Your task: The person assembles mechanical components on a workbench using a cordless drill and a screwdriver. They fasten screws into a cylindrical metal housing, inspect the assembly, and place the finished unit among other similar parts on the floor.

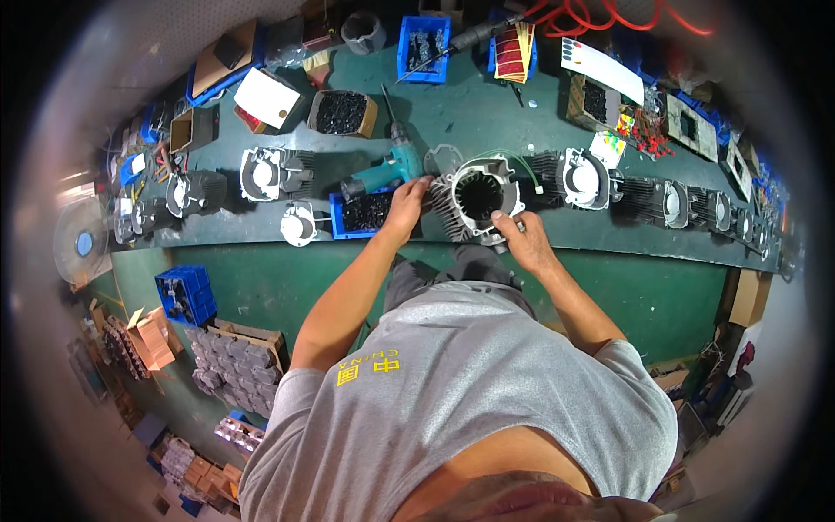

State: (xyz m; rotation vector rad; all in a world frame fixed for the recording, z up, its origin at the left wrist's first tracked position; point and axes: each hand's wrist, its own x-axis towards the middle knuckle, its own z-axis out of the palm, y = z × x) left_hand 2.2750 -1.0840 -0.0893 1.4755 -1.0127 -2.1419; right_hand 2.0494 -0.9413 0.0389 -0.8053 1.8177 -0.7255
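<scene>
A grey metal motor housing (pixel 520 193) with cooling fins and a round, dark open bore stands before me at the bench's front edge. My right hand (pixel 528 242) grips its near right rim, thumb at the bore and fingers curled round the outside. At its finned left side is my left hand (pixel 407 207), closed against the fins, its fingertips partly hidden. Beyond that hand a teal cordless drill (pixel 402 162) lies on its side, bit pointing away. A thin green wire (pixel 524 165) with a white connector trails from the housing. Behind it lies a flat, rounded grey piece (pixel 444 159).
The green bench (pixel 513 122) carries more finned housings (pixel 584 178) on both sides. Close left stands a blue bin (pixel 348 228) of black parts, with a cardboard box (pixel 344 113) farther back. A blue tray of screws (pixel 424 48) and coiled red hose (pixel 600 13) sit at the far side.
</scene>
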